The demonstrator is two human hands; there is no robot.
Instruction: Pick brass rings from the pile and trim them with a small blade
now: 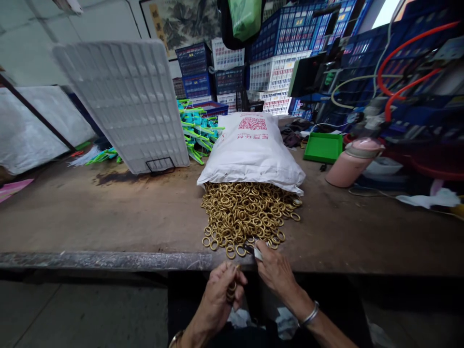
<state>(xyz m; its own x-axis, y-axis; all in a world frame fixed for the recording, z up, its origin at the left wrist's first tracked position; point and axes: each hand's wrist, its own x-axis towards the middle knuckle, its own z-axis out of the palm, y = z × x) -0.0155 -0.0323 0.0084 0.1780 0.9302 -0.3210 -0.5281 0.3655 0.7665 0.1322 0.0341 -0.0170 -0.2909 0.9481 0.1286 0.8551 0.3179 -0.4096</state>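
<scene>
A heap of brass-coloured rings (246, 215) spills from the open mouth of a white sack (253, 147) lying on the worn brown table (108, 217). My left hand (221, 295) is below the table's front edge, its fingers closed round a small stack of the rings. My right hand (277, 273) reaches to the near edge of the heap and pinches a small dark and white object (253, 251) that I cannot name. A metal bangle sits on my right wrist.
A white moulded tray (126, 101) leans upright at the back left, with green and blue plastic hangers (197, 128) behind it. A green tray (324, 146) and a pink flask (350, 164) lie to the right. Blue and white crates (275, 48) are stacked at the back.
</scene>
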